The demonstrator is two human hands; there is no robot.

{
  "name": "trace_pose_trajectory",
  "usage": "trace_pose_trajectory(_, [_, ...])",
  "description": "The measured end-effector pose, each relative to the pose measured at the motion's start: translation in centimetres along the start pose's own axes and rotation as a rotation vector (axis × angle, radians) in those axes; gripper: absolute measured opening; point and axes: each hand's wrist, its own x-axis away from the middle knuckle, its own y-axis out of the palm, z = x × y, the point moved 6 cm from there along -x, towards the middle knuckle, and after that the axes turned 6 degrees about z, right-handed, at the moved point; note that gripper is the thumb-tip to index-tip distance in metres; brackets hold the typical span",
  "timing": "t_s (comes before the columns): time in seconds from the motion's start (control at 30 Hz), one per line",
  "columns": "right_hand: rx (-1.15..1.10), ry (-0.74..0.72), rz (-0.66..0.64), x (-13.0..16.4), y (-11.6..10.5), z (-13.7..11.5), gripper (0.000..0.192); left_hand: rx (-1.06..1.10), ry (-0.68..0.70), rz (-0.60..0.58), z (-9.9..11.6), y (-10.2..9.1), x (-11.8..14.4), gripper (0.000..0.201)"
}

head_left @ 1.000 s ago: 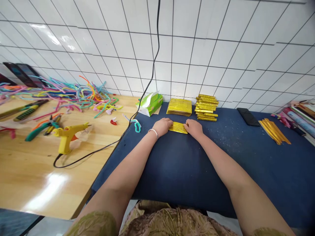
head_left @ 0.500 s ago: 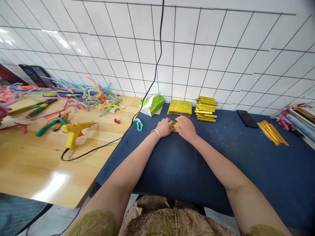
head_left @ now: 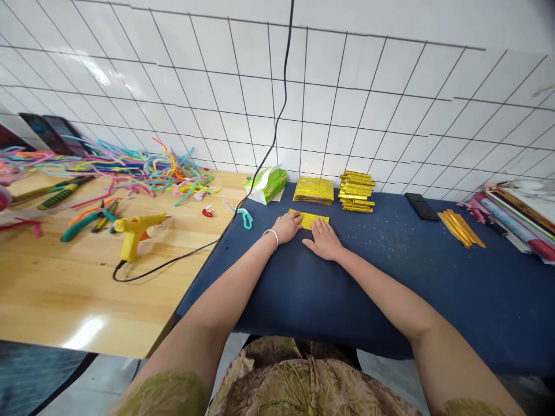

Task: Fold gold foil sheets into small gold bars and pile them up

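A small gold foil paper sheet (head_left: 307, 220) lies flat on the dark blue table cover. My left hand (head_left: 286, 227) rests on its left end with the fingers laid out, a white bracelet at the wrist. Over the right part lie the stretched fingers of my right hand (head_left: 325, 240), thumb apart; neither hand grips anything. Just behind is a neat stack of gold foil sheets (head_left: 314, 190), and to its right a pile of rolled gold foil tubes (head_left: 356, 192). The paper beneath my fingers is hidden.
A green tissue box (head_left: 269, 185) stands left of the stack. On the wooden table are a yellow glue gun (head_left: 135, 234) with its black cord, pliers (head_left: 89, 222) and tangled pipe cleaners (head_left: 147, 164). At right lie a black phone (head_left: 421, 207), gold strips (head_left: 461, 228) and books (head_left: 515, 216).
Both hands were close together over the gold paper; now the right has come back toward me with its fingers flat, and the sheet shows spread out. The view has shifted slightly.
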Motion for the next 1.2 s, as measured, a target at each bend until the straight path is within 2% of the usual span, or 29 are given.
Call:
trace_pose_trajectory(0.17, [-0.036, 0.062, -0.051, -0.8, -0.9, 0.6, 0.08, 0.017, 0.016, -0.014, -0.1, -0.1, -0.1, 0.04])
trace_pose_trajectory(0.23, [-0.06, 0.102, -0.002, -2.3, -1.5, 0.1, 0.077, 0.027, 0.02, -0.007, 0.0, 0.0, -0.1, 0.04])
trace_pose_trajectory(0.3, [-0.091, 0.095, 0.101, -4.2, -2.0, -1.2, 0.076, 0.036, 0.021, 0.003, 0.0, 0.1, 0.1, 0.042])
trace_pose_trajectory(0.43, [-0.173, 0.129, 0.071, -6.4, -0.5, -3.2, 0.077, 0.054, 0.03, 0.005, -0.2, 0.5, 0.6, 0.048])
trace_pose_trajectory(0.57, [-0.162, 0.211, 0.042, -5.7, 1.1, -2.3, 0.081, 0.084, 0.046, 0.011, -1.0, 0.4, 0.6, 0.049])
trace_pose_trajectory(0.73, [-0.071, 0.189, 0.045, -4.3, 1.3, -1.3, 0.071, 0.141, 0.063, 0.039, -2.1, 0.0, -1.6, 0.047])
trace_pose_trajectory(0.87, [-0.029, 0.189, 0.047, -4.4, 1.3, -1.6, 0.066, 0.141, 0.116, 0.048, -1.3, 0.7, -3.0, 0.051])
trace_pose_trajectory(1.0, [-0.016, 0.182, 0.056, -4.5, 1.4, -1.6, 0.067, 0.105, 0.176, 0.001, -0.7, 1.9, -2.7, 0.055])
trace_pose_trajectory(1.2, [0.03, 0.189, 0.045, -3.4, 1.2, -0.6, 0.07, 0.03, 0.154, -0.02, -1.5, 2.3, -1.9, 0.051])
